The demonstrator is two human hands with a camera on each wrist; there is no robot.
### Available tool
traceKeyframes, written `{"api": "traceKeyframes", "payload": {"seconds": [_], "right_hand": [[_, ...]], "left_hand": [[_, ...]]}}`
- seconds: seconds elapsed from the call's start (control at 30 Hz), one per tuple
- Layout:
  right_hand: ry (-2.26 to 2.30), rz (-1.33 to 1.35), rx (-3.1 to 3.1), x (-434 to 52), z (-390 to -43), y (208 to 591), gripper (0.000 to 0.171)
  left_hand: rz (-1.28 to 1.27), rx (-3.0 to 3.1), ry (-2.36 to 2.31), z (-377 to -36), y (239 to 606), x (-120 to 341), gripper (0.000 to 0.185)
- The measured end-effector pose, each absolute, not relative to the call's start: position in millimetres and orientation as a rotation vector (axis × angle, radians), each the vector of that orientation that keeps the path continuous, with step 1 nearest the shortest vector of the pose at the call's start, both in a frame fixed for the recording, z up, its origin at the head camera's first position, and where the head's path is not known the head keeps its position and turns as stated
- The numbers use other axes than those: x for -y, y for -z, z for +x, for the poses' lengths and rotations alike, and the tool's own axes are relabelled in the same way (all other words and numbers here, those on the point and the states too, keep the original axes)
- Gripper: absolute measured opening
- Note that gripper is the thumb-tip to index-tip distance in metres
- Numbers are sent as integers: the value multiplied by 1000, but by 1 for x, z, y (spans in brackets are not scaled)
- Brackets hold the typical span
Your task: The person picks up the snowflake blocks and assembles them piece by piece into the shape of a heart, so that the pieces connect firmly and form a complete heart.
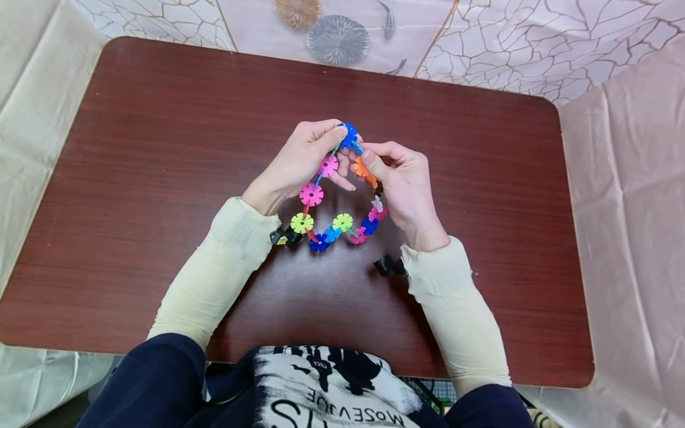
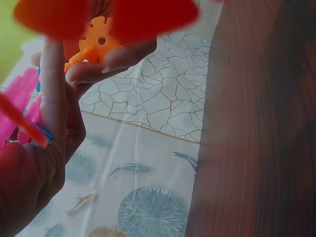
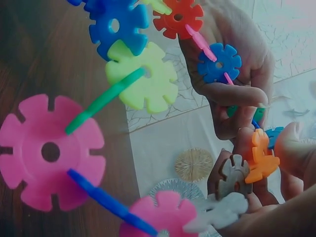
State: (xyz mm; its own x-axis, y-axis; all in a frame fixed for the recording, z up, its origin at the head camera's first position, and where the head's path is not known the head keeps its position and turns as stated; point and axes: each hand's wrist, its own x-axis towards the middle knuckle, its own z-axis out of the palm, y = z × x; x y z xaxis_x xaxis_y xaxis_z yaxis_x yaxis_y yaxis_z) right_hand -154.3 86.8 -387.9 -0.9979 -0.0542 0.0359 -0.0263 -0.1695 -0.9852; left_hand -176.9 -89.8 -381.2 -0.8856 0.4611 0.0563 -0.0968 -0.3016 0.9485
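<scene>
A closed loop of colourful plastic snowflake discs (image 1: 311,194) hangs between both hands above the dark wooden table (image 1: 160,178). My left hand (image 1: 334,142) pinches the loop near its top, by the blue disc (image 1: 349,135) and a pink one. My right hand (image 1: 374,165) pinches the orange disc (image 1: 363,168) on the other side of the top. In the right wrist view, the right thumb (image 3: 296,143) presses the orange disc (image 3: 261,158), with brown and white discs below it, and the left hand (image 3: 237,74) grips a blue disc (image 3: 219,61). The left wrist view shows the orange disc (image 2: 96,42) past the left fingers (image 2: 52,98).
The table's rounded far edge (image 1: 332,62) meets a floor cloth (image 1: 337,38) printed with fish and cracked lines. Plain beige sheets (image 1: 631,208) lie on both sides. Black straps sit at both wrists (image 1: 387,266). My lap is at the near edge.
</scene>
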Motion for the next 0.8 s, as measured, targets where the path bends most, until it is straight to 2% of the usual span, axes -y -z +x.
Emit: {"api": "traceKeyframes", "payload": {"seconds": [0.33, 0.6, 0.8], "right_hand": [[2323, -62, -2102, -88, -153, 384, 15], [2417, -201, -1985, -96, -152, 386, 14], [2435, -250, -1924, -100, -151, 387, 13]], "left_hand": [[452, -1641, -2205, -176, 380, 88, 21], [421, -1540, -2239, -173, 373, 88, 28], [447, -1768, -2122, -171, 368, 87, 20]]}}
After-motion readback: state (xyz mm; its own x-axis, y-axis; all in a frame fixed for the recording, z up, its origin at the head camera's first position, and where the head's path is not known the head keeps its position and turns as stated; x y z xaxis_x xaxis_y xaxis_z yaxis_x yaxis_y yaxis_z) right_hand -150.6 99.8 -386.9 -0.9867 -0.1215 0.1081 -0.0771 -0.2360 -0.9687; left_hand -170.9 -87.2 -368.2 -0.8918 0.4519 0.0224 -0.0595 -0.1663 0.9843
